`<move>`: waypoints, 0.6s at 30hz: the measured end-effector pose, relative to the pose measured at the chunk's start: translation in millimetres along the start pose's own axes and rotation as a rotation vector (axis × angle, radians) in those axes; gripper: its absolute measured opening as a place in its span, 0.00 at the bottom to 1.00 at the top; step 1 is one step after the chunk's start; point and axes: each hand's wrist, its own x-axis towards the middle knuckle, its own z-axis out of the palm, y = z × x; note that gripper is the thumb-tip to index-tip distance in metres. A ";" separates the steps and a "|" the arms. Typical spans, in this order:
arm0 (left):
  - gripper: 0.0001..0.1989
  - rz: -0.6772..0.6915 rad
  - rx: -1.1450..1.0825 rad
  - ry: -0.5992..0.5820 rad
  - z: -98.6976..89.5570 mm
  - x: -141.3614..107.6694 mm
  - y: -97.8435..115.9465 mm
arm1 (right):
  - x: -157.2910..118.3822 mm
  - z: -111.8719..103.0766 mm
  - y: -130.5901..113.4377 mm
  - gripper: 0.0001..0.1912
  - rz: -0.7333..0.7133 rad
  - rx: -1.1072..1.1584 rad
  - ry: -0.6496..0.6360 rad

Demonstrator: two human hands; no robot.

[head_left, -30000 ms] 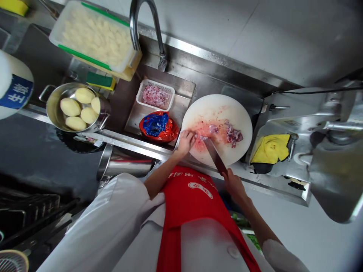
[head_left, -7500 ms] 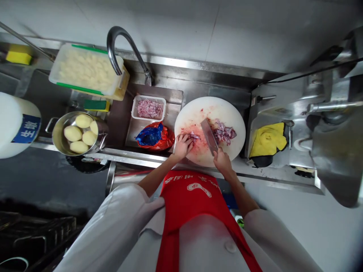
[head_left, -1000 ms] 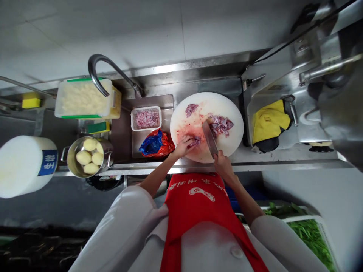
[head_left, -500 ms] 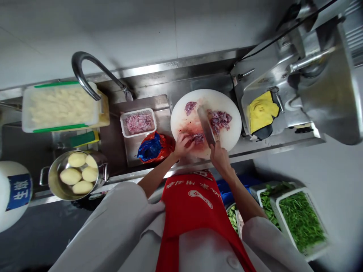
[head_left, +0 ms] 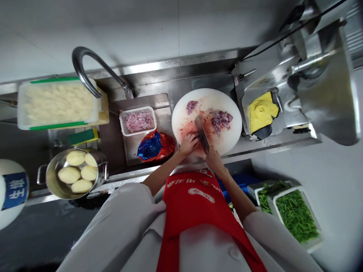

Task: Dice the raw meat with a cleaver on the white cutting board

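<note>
My right hand (head_left: 214, 160) is closed around the handle of a cleaver (head_left: 202, 134). Its blade meets the round white cutting board (head_left: 181, 102), right beside the fingers of my left hand (head_left: 189, 144). Those fingers are bent and pressed down on dark red meat, mostly hidden under them and the blade. To the right of the blade lies a larger heap of cut meat (head_left: 221, 120). A smaller heap of meat (head_left: 192, 107) sits toward the board's upper left. Reddish juice smears the board's middle.
Left of the board stand a white basket (head_left: 123, 126) of chopped pink meat and a red-and-blue plastic bag (head_left: 167, 148). Farther left are a pot (head_left: 53, 185) of peeled potatoes, a faucet (head_left: 82, 68) and a lidded tub (head_left: 22, 109). A yellow cloth (head_left: 262, 108) lies at right, by a metal machine.
The cleaver has moved left and down, from the larger heap to beside my left fingers. My left hand has shifted slightly right, covering meat that showed before.
</note>
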 end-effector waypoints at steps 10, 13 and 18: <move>0.20 -0.263 -0.146 0.589 -38.8 -26.4 1.8 | -18.3 -33.5 -16.0 0.20 -0.098 -0.066 0.159; 0.29 -0.397 -0.097 0.676 -42.0 -35.2 7.2 | -23.2 -38.5 -29.5 0.24 -0.135 -0.034 0.367; 0.33 -0.386 0.043 0.264 -8.6 -26.5 34.1 | -2.5 -7.8 -44.3 0.20 -0.117 -0.072 0.128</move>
